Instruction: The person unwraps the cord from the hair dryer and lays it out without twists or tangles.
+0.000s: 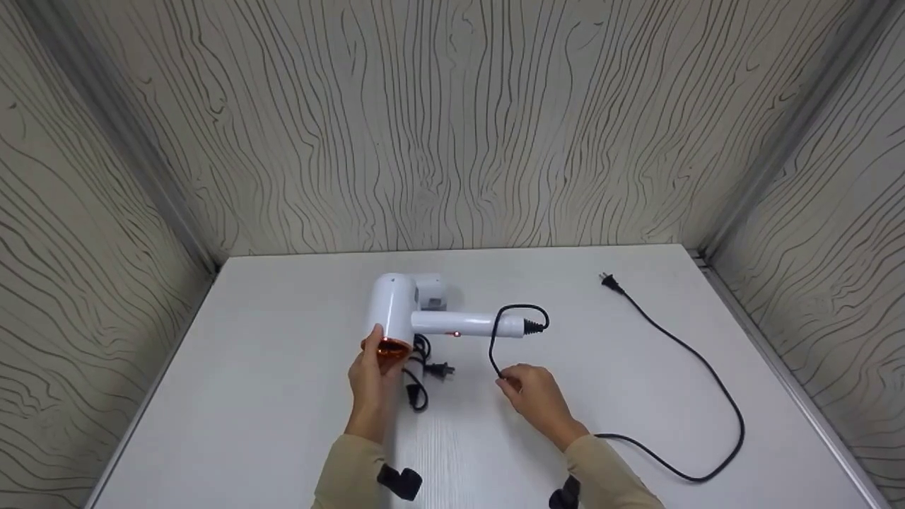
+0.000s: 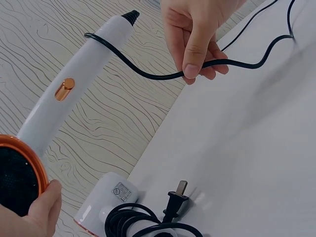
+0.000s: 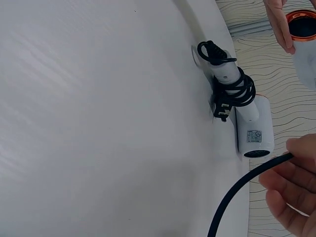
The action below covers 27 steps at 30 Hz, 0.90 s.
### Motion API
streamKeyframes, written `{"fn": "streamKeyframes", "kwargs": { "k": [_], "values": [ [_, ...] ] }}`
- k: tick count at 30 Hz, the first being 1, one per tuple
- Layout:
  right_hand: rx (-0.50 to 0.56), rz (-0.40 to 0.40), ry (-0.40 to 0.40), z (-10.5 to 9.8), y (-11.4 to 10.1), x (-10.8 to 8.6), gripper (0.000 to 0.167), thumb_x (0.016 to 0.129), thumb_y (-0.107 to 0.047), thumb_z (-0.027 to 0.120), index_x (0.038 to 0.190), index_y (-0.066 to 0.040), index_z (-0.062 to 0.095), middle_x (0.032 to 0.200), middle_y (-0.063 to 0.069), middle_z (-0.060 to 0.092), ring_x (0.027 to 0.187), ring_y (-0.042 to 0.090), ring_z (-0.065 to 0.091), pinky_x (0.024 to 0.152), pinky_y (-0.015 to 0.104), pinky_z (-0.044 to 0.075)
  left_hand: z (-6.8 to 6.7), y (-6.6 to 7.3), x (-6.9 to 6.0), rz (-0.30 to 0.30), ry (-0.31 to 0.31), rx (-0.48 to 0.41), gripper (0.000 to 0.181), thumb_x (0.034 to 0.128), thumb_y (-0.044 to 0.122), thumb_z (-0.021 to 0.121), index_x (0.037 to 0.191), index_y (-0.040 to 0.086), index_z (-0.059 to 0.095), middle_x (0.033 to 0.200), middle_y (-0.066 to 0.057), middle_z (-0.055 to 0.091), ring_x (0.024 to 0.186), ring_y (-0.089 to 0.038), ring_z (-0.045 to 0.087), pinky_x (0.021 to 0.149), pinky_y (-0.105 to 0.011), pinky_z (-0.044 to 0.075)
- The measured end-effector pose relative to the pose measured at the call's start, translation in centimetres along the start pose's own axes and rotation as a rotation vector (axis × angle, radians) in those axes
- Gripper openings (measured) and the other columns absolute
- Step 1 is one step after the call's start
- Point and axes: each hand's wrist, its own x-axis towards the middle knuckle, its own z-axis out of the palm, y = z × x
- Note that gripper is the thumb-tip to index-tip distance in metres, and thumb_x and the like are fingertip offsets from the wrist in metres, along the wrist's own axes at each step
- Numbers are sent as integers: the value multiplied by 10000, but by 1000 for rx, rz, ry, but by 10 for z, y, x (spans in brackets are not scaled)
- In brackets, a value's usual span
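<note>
A white hair dryer with an orange-rimmed end is held up by its barrel in my left hand. Its handle points right, and a copper-coloured switch shows on it. My right hand pinches the dryer's black cord between thumb and fingers, below the handle's end. From the handle's end the cord loops back across the handle. Behind the held dryer, a second white hair dryer lies on the table, its own black cord wound round its handle.
The held dryer's cord trails in a wide curve over the right side of the white table, ending in a two-pin plug. The second dryer's plug sticks out beside its wound cord. Wood-patterned panels enclose the back and sides.
</note>
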Motion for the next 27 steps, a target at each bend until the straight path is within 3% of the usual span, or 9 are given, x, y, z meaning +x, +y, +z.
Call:
{"fn": "streamKeyframes", "kwargs": {
  "k": [5, 13, 17, 21, 24, 27],
  "values": [
    [4, -12, 14, -1, -1, 1, 68, 844, -61, 701, 895, -32, 735, 792, 45, 722, 699, 53, 587, 622, 181, 538, 0, 0, 0, -4, -6, -1, 772, 955, 482, 494, 1433, -70, 244, 1392, -190, 387, 1093, -164, 549, 1065, -348, 490],
    [-1, -78, 109, -4, 0, 3, 80, 822, -9, 711, 890, -46, 730, 788, 43, 719, 703, 107, 641, 636, 192, 564, -1, -5, 7, -34, 29, -132, 771, 932, 456, 568, 1427, -37, 242, 1392, -155, 378, 1167, -194, 500, 987, -272, 532],
    [-21, -159, 183, -5, 2, 4, 129, 776, 37, 733, 872, -49, 733, 757, 52, 715, 677, 116, 650, 609, 183, 558, -1, -3, 4, -19, 32, -80, 833, 924, 494, 558, 1434, -77, 232, 1400, -199, 373, 1163, -219, 503, 1061, -336, 491],
    [-45, -223, 228, -6, 4, 5, 181, 733, 81, 740, 854, -54, 736, 771, 55, 728, 708, 130, 688, 627, 188, 574, -1, -2, 2, -13, 32, -46, 823, 917, 507, 557, 1418, -79, 269, 1363, -183, 407, 1115, -188, 530, 1013, -300, 523],
    [-65, -216, 236, -6, 5, 5, 186, 727, 89, 741, 839, -60, 738, 790, 44, 732, 730, 130, 697, 638, 197, 580, -2, -1, 2, -11, 30, -41, 787, 923, 495, 546, 1405, -75, 297, 1336, -163, 420, 1081, -165, 541, 940, -257, 553],
    [-83, -184, 249, -6, 6, 4, 174, 725, 86, 750, 815, -62, 742, 786, 23, 702, 730, 116, 681, 635, 191, 573, -2, 0, 3, 3, 20, -39, 778, 939, 470, 519, 1416, -97, 281, 1349, -186, 399, 1079, -176, 527, 949, -268, 549]
  ]
}}
